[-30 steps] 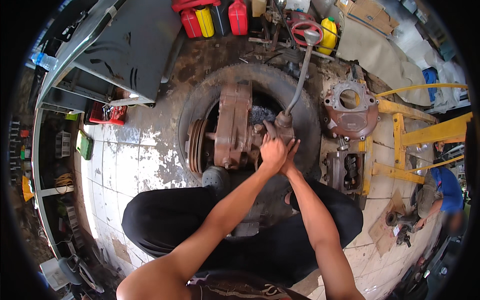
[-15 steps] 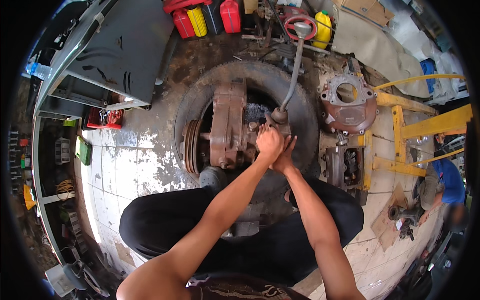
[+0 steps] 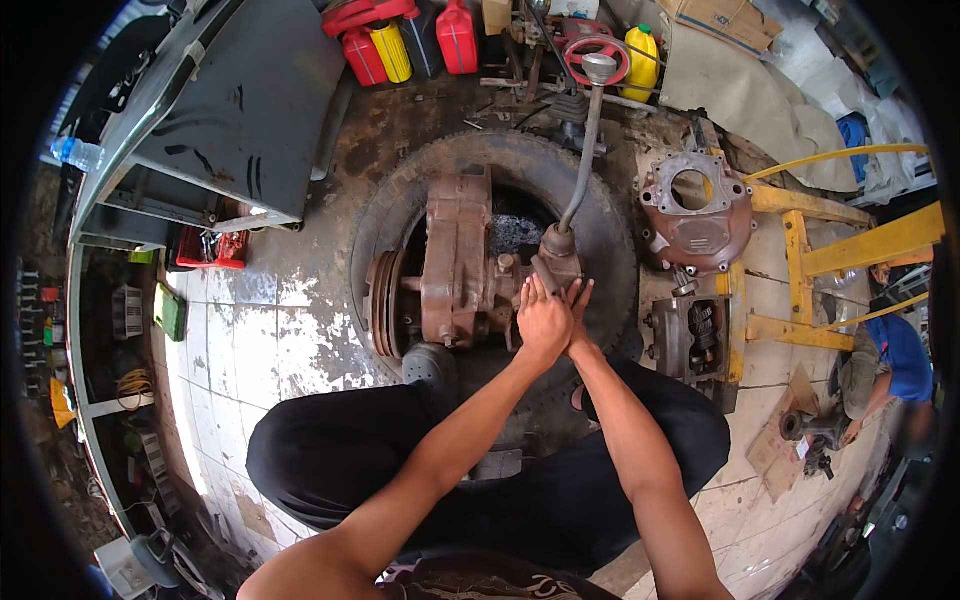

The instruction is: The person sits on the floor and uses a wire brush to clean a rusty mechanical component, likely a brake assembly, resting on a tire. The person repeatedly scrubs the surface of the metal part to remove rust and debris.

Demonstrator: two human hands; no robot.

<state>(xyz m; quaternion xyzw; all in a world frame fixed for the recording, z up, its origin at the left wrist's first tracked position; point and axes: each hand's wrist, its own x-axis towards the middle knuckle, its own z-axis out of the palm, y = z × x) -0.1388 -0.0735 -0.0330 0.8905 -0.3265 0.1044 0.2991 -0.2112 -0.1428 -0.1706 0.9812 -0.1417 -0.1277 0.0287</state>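
A brown metal gearbox (image 3: pixel 456 260) lies across a large black tyre (image 3: pixel 400 205) between my legs. Its long gear lever (image 3: pixel 588 150) rises from the right end and leans away from me, topped by a grey knob. On that same right end, just below the lever's base, rests my left hand (image 3: pixel 545 325) with its fingers stretched out. My right hand (image 3: pixel 580 318) is pressed close beside it, fingers also straight and pointing away. Neither hand shows anything held; both palms are hidden. A grooved pulley-like disc (image 3: pixel 383 303) sits at the gearbox's left end.
At right stand a bell housing (image 3: pixel 698 225), an opened gear case (image 3: pixel 690 338) and a yellow metal frame (image 3: pixel 800 260). Jerrycans (image 3: pixel 457 38) line the far side. A grey metal cabinet (image 3: pixel 235 110) is at left. Another person (image 3: pixel 895 355) crouches far right near metal parts on cardboard.
My left hand's fingers have gone from curled to stretched out flat. Both hands have come slightly nearer to me in the view, still at the gearbox's right end.
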